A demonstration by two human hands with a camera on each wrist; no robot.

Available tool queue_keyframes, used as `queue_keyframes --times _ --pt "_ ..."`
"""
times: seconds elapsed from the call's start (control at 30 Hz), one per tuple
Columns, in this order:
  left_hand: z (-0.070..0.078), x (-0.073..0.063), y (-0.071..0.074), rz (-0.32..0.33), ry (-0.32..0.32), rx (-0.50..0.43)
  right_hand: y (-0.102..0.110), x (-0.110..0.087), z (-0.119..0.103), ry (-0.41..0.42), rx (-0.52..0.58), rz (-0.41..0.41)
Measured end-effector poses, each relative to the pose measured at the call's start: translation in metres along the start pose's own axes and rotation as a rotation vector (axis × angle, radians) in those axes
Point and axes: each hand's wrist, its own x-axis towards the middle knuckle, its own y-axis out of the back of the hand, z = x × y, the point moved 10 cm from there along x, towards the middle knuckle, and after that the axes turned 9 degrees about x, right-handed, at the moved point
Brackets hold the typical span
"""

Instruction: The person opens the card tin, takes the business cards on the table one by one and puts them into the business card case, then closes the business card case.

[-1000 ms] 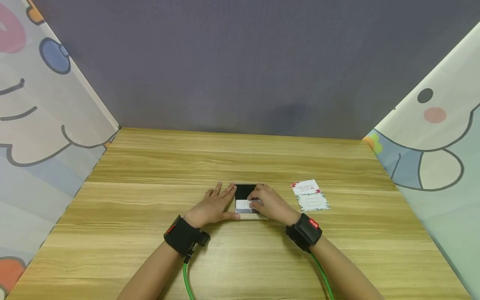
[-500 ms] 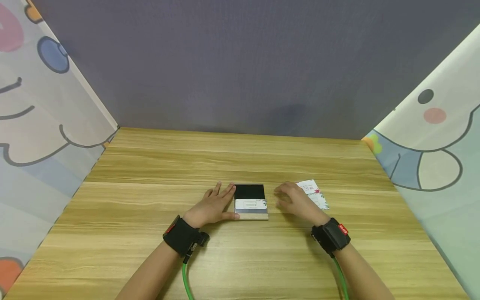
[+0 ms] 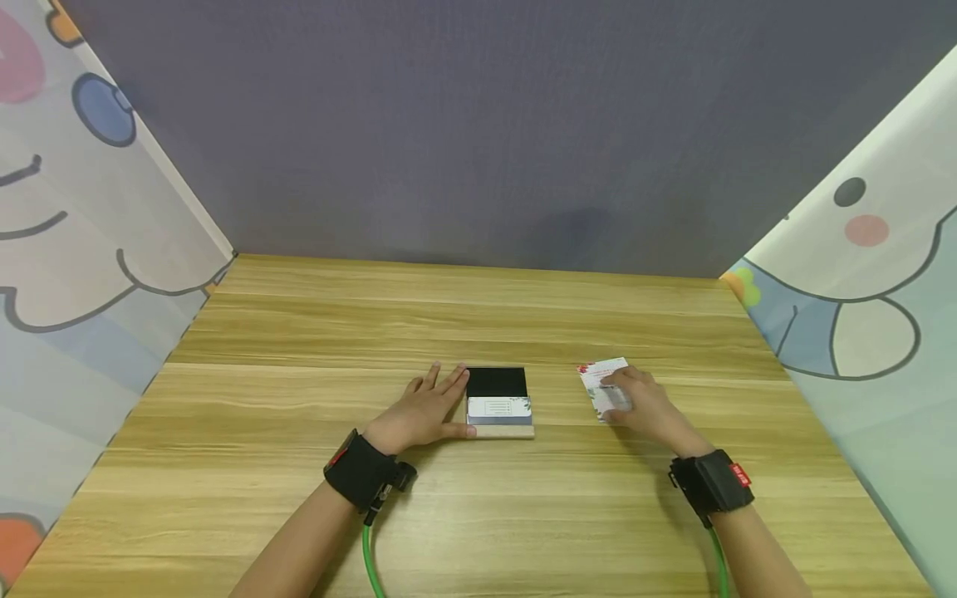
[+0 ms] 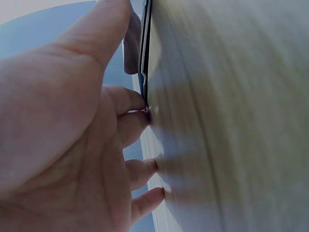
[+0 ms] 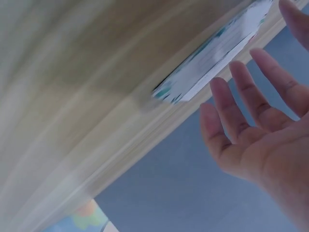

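Near the middle of the table in the head view lies a flat card case (image 3: 497, 432), its black panel (image 3: 497, 382) at the far side. White cards with a green leaf print (image 3: 499, 407) sit in its near part. My left hand (image 3: 420, 414), fingers spread, rests on the table with fingertips and thumb at the case's left edge. To the right, my right hand (image 3: 650, 409) hovers over flower-printed cards (image 3: 598, 371) and partly covers them. In the right wrist view the fingers are loosely bent and apart from the cards (image 5: 212, 63).
The wooden table (image 3: 336, 316) ends at a dark grey panel (image 3: 478, 133) at the back. Cartoon-printed sheets (image 3: 860, 249) stand on both sides. Green cables (image 3: 370, 556) trail from the black wrist bands (image 3: 366, 472).
My right hand has left the card case, with the white cards lying in it, and has moved right over the flower-printed cards. The left hand has stayed at the case.
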Motion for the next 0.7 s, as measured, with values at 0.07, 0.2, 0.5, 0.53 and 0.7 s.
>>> queue_keyframes --times 0.07,0.2,0.5,0.53,0.7 --pt "0.000 0.000 0.000 -0.003 0.001 0.000 0.001 -0.002 0.003 -0.004 -0.019 -0.001" --pt "0.000 0.000 -0.001 -0.006 0.002 0.000 0.004 -0.006 0.007 -0.007 -0.042 0.000" --pt "-0.002 0.001 -0.001 0.003 0.002 0.014 0.007 -0.011 0.015 0.001 -0.029 -0.012" --pt "-0.002 0.000 -0.001 0.004 0.002 0.014 0.006 -0.011 0.016 -0.002 -0.028 -0.014" --pt "-0.001 0.001 -0.001 0.001 0.001 0.006 0.007 -0.011 0.020 -0.011 -0.021 0.001"
